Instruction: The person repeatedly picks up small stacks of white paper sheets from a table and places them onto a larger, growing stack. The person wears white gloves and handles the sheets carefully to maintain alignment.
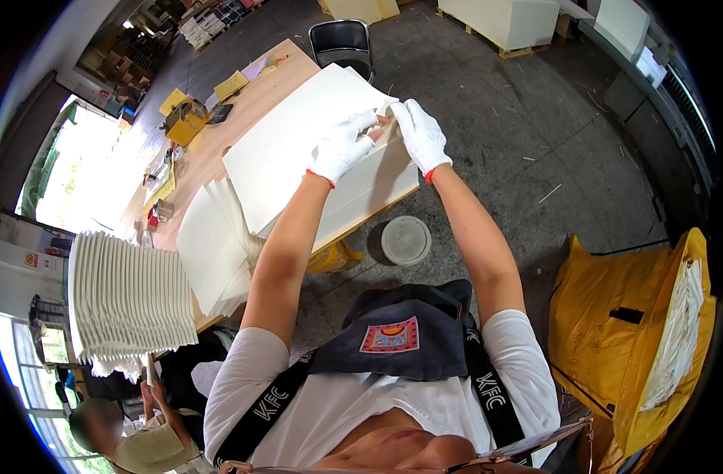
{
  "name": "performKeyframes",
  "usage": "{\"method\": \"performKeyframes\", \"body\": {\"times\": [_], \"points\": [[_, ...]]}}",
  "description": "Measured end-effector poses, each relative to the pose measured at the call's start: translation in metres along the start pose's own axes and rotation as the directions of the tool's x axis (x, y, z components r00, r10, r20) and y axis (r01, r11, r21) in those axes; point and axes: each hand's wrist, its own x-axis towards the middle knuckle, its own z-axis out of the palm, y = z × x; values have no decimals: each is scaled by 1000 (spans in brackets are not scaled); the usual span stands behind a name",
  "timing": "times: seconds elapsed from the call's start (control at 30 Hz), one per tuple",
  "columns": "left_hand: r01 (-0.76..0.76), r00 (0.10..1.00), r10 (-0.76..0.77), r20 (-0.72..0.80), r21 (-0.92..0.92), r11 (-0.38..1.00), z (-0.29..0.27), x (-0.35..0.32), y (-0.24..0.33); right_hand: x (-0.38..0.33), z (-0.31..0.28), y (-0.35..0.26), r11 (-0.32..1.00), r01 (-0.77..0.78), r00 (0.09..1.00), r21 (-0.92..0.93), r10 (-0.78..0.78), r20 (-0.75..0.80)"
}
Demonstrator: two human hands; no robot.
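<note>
Stretching away from the person, the long pale wooden worktable carries nearly everything in view. On its near end lies a thick stack of large cream-white paperboard sheets, its near corner overhanging the table edge. To the left, a fanned pile of smaller cream sheets rests just beside it, and farther left stands a tall ribbed stack of folded white card pieces. At the right, well apart from the table, a yellow sack holds white strips. A round grey plastic lid lies on the concrete floor between the forearms, below the table edge. A black chair stands beyond the table's far corner. The left hand and right hand, both in white knit gloves, meet at the large stack's right corner, fingers pinched closed on the top sheets' lifted edge, which they partly hide.
</note>
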Motion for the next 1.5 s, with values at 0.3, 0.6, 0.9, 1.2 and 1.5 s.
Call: {"method": "performKeyframes", "body": {"times": [0.3,0.6,0.9,1.2,1.5], "points": [[39,999,-40,16,19,999,0,1,5,4,4,5,997,-75,997,26,75,18],[65,998,-65,0,13,998,-2,1,7,2,5,4,995,-86,996,56,87,-6],[58,998,-59,28,43,997,-3,-2,13,2,7,8,993,-78,996,93,81,-30],[-253,950,287,-122,236,938,8,-6,4,0,-3,1,992,-96,995,79,98,-30],[-352,878,442,-180,381,855,10,-10,-2,-3,-16,26,909,162,986,-384,-136,93]]}}
